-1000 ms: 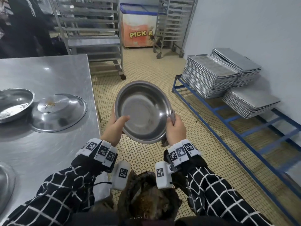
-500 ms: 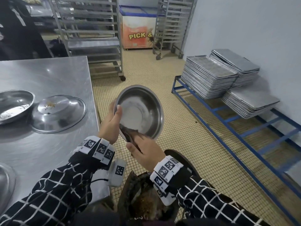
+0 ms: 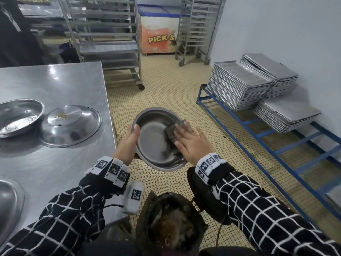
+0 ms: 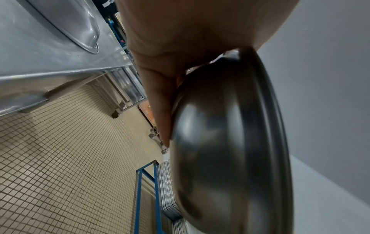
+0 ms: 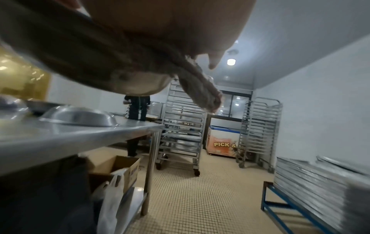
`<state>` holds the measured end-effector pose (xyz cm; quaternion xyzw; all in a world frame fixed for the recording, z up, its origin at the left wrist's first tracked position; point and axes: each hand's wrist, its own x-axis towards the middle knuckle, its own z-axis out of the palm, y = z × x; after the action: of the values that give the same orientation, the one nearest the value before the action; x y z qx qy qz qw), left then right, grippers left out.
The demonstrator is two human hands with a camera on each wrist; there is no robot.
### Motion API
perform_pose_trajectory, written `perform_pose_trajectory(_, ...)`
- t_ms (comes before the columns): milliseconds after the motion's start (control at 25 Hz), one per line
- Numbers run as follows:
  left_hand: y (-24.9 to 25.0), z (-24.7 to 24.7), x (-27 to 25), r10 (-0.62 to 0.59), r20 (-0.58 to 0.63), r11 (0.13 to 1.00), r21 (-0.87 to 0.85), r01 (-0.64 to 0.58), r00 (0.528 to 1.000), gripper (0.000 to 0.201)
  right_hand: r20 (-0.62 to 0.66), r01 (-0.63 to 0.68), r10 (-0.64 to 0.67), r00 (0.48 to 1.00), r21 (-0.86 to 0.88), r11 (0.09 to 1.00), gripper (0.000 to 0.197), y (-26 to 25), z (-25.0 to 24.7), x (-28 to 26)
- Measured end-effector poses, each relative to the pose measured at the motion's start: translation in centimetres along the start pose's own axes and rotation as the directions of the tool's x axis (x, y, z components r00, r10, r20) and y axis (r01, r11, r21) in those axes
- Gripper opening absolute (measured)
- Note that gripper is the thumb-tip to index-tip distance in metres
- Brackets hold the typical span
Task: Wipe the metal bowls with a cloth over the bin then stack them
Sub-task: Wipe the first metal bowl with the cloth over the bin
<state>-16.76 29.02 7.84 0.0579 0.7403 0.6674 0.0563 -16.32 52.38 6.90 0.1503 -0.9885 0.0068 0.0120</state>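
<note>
I hold a metal bowl point(image 3: 155, 143) tilted toward me above the floor, just beyond the dark bin point(image 3: 171, 222). My left hand point(image 3: 129, 143) grips its left rim, thumb inside and fingers under the outside point(image 4: 160, 110) of the bowl point(image 4: 230, 142). My right hand point(image 3: 193, 143) lies flat with straight fingers and presses a dark cloth point(image 3: 172, 131) against the bowl's inner right wall. In the right wrist view the cloth point(image 5: 200, 93) hangs out from under the palm. On the steel table point(image 3: 55, 163) sit an upright bowl point(image 3: 18, 115) with residue and an upturned bowl point(image 3: 71, 124).
Another bowl's rim point(image 3: 9, 202) shows at the table's near left edge. Stacked baking trays point(image 3: 239, 85) rest on a blue rack point(image 3: 267, 137) along the right wall. Wheeled tray racks point(image 3: 110, 43) and a chest freezer point(image 3: 158, 34) stand behind. A person point(image 5: 138, 107) stands beyond the table.
The bowl has come lower and tipped more level. My right hand has swept the cloth from the bowl's lower left edge to its right inner wall, and now lies flat.
</note>
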Motion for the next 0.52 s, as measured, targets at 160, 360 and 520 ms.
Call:
perform_pose_trajectory(160, 0.2, 0.0, -0.6, -0.114, 0.062, 0.993, -0.034, 0.117, 0.991, 0.053, -0.036, -0.073, 0.089, 0.995, 0.326, 0.943, 0.054, -0.2, -0.3, 1.0)
perform_pose_trajectory(360, 0.6, 0.0, -1.1, -0.051, 0.108, 0.991, -0.121, 0.064, 0.993, 0.061, -0.19, -0.152, 0.382, 0.905, 0.693, 0.704, 0.03, -0.9, -1.6, 1.3)
perform_pose_trajectory(520, 1.0, 0.2, -0.4, 0.043, 0.005, 0.966, -0.254, -0.04, 0.999, 0.049, -0.098, -0.254, 0.588, 0.803, 0.836, 0.486, 0.018, -1.9, -2.3, 0.5)
